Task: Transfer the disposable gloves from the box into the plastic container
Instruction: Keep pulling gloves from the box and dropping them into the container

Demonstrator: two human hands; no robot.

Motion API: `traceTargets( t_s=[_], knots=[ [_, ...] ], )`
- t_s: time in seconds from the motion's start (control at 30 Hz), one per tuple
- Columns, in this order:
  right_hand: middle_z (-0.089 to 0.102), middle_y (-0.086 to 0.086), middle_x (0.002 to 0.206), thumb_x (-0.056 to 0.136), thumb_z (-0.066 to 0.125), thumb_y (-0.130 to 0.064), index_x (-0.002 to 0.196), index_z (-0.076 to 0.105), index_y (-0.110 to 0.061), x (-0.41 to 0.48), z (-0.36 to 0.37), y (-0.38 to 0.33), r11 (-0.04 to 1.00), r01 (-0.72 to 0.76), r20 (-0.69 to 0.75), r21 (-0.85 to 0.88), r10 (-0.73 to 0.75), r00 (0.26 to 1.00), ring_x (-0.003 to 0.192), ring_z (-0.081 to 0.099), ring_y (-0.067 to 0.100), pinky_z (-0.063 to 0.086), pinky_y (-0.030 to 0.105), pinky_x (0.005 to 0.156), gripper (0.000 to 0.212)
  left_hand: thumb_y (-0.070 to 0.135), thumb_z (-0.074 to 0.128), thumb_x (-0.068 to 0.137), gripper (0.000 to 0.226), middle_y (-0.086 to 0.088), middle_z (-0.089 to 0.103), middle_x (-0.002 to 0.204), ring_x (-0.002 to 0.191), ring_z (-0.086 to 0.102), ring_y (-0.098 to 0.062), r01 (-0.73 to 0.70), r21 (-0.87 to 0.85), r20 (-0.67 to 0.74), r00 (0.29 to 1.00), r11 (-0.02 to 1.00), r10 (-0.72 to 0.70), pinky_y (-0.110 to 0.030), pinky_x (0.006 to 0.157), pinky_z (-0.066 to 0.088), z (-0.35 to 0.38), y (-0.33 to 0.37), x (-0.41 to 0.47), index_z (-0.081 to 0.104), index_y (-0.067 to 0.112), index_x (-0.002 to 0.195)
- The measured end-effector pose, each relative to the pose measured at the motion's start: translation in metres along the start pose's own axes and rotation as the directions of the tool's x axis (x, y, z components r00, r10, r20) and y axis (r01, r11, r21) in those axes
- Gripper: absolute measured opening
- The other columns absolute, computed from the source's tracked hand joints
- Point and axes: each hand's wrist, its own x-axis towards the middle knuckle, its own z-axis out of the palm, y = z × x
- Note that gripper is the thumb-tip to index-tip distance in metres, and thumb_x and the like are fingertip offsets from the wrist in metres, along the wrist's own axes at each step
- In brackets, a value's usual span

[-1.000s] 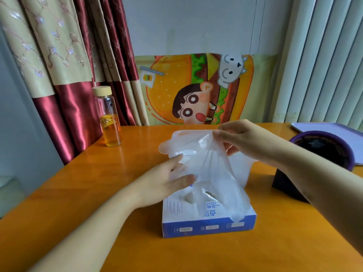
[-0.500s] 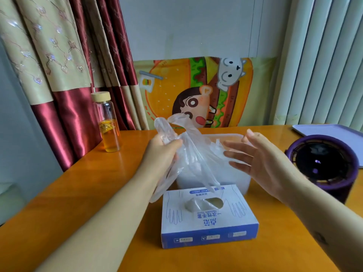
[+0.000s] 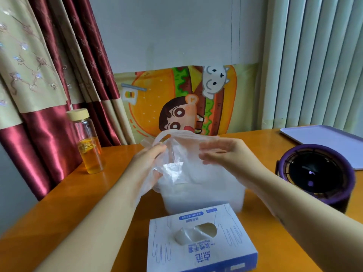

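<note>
A blue-and-white glove box (image 3: 202, 244) lies at the table's near edge, with another glove poking from its oval slot. Just behind it stands a translucent plastic container (image 3: 204, 199). Over the container hangs a clear disposable glove (image 3: 176, 154), crumpled and draped down the left side. My left hand (image 3: 149, 156) pinches the glove at its upper left. My right hand (image 3: 224, 152) has its fingers curled on the glove's right part, seen partly through the film. The container's inside is hidden behind the glove.
A glass bottle (image 3: 88, 142) with amber liquid stands at the left by the red curtain. A purple round fan (image 3: 316, 173) sits at the right, a lilac tray (image 3: 330, 142) behind it. A cartoon poster leans against the wall behind the wooden table (image 3: 59, 213).
The glove came out of the box and rose over the container. My left hand took it at the top; my right hand, open half a second ago, now closes on it.
</note>
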Motion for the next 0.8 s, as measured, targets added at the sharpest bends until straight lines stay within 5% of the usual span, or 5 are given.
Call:
traceTargets(
  t_s=[0.23, 0.37, 0.5, 0.63, 0.8],
  knots=[
    [0.063, -0.004, 0.114, 0.074, 0.079, -0.014, 0.122, 0.060, -0.016, 0.048, -0.032, 0.005, 0.887, 0.013, 0.181, -0.462, 0.080, 0.980, 0.064, 0.067, 0.005, 0.055, 0.018, 0.064, 0.052, 0.026, 0.063, 0.091, 0.062, 0.001, 0.052, 0.131, 0.110, 0.057, -0.020, -0.166, 0.743, -0.073, 0.943, 0.649, 0.324, -0.036, 0.091, 0.049, -0.028, 0.003, 0.029, 0.034, 0.022, 0.145],
    [0.064, 0.002, 0.118, 0.074, 0.080, -0.020, 0.129, 0.054, -0.015, 0.064, -0.026, 0.025, 0.778, 0.053, 0.269, -0.626, 0.151, 0.951, 0.065, 0.066, 0.005, 0.054, 0.017, 0.063, 0.061, 0.017, 0.062, 0.090, 0.044, 0.006, 0.046, 0.127, 0.100, 0.054, -0.008, -0.533, 0.820, 0.213, 0.625, 0.210, 0.751, -0.009, 0.075, 0.039, -0.006, 0.017, 0.019, 0.050, 0.023, 0.132],
    [0.055, 0.001, 0.132, 0.075, 0.079, -0.026, 0.137, 0.047, -0.015, 0.068, -0.017, 0.033, 0.631, 0.146, 0.351, -0.762, 0.212, 0.912, 0.093, 0.059, 0.014, 0.047, 0.017, 0.077, 0.071, 0.026, 0.061, 0.092, 0.046, 0.012, 0.051, 0.131, 0.113, 0.052, -0.006, -0.654, 0.754, 0.631, 0.748, 0.062, 0.205, -0.017, 0.090, 0.042, 0.039, -0.001, 0.024, 0.049, 0.033, 0.135],
    [0.048, 0.004, 0.139, 0.079, 0.074, -0.033, 0.143, 0.038, -0.009, 0.073, -0.010, 0.042, 0.341, 0.258, 0.382, -0.904, 0.373, 0.846, 0.125, 0.047, 0.024, 0.039, 0.031, 0.105, 0.077, 0.020, 0.056, 0.095, 0.068, 0.000, 0.025, 0.157, 0.140, 0.033, -0.023, -0.487, 0.859, 0.427, 0.853, -0.160, -0.301, -0.033, 0.109, 0.034, 0.046, -0.018, 0.051, 0.019, 0.028, 0.152],
    [0.052, 0.007, 0.089, 0.089, 0.064, -0.012, 0.119, 0.056, -0.002, 0.074, 0.006, 0.050, 0.172, 0.324, 0.363, -0.930, 0.556, 0.748, 0.078, 0.048, 0.017, 0.042, 0.023, 0.088, 0.033, 0.011, 0.040, 0.098, 0.060, -0.005, 0.024, 0.157, 0.138, 0.033, -0.028, -0.399, 0.877, 0.256, 0.860, -0.268, -0.442, -0.036, 0.104, 0.037, 0.048, -0.041, 0.077, 0.020, 0.026, 0.153]
  ],
)
